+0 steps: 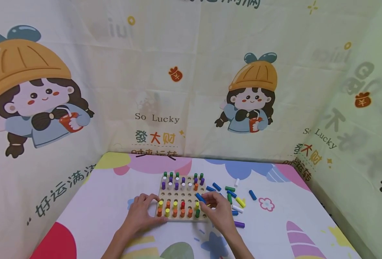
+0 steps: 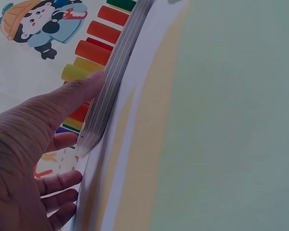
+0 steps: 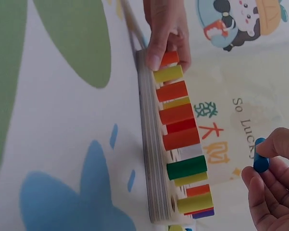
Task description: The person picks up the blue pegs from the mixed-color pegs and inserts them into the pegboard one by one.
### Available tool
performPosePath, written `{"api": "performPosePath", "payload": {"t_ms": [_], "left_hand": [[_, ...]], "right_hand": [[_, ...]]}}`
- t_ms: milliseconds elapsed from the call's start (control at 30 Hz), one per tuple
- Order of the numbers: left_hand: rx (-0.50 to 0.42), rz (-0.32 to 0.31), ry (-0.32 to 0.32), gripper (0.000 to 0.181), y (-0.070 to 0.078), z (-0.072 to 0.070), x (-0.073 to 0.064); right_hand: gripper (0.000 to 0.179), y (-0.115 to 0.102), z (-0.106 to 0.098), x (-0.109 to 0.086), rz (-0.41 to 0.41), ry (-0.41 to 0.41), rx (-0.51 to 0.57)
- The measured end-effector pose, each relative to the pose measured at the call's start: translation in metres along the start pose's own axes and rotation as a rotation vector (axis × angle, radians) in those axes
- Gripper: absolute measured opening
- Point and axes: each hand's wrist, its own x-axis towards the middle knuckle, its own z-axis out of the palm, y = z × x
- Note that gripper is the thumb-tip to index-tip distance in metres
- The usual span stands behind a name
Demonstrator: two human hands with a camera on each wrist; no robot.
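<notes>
A wooden pegboard (image 1: 181,197) lies on the table, with coloured pegs standing in its far rows and its near rows. My left hand (image 1: 142,211) rests on the board's near left corner. Its fingers are spread, and its thumb (image 2: 79,91) lies flat against the board's layered edge (image 2: 110,91). My right hand (image 1: 215,209) hovers over the board's right side and pinches a blue peg (image 1: 200,197) between thumb and fingertips. In the right wrist view the blue peg (image 3: 261,157) sits apart from the row of upright pegs (image 3: 182,137). The left hand (image 3: 166,33) is at the board's far end.
Several loose pegs (image 1: 234,196), blue, green, yellow, white and purple, lie scattered on the patterned tablecloth (image 1: 275,223) right of the board. Printed cloth walls (image 1: 191,90) close in the table at the back and on both sides. The board's middle rows show open holes.
</notes>
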Motion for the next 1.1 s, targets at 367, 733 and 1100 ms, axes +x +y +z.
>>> {"api": "performPosePath", "payload": {"t_ms": [367,733,1100], "left_hand": [[0.003,0.016,-0.008,0.071,-0.001,-0.003,0.001],[-0.001,-0.002,-0.019,0.073,-0.002,-0.001,0.001],[0.000,-0.008,-0.023,0.072,-0.003,-0.001,0.003]], "right_hand": [[0.017,-0.007,0.017,0.005,-0.020,-0.027,-0.001],[0.017,-0.012,0.037,0.014,-0.062,-0.092,0.036],[0.016,-0.013,0.057,0.024,-0.050,-0.124,0.016]]}}
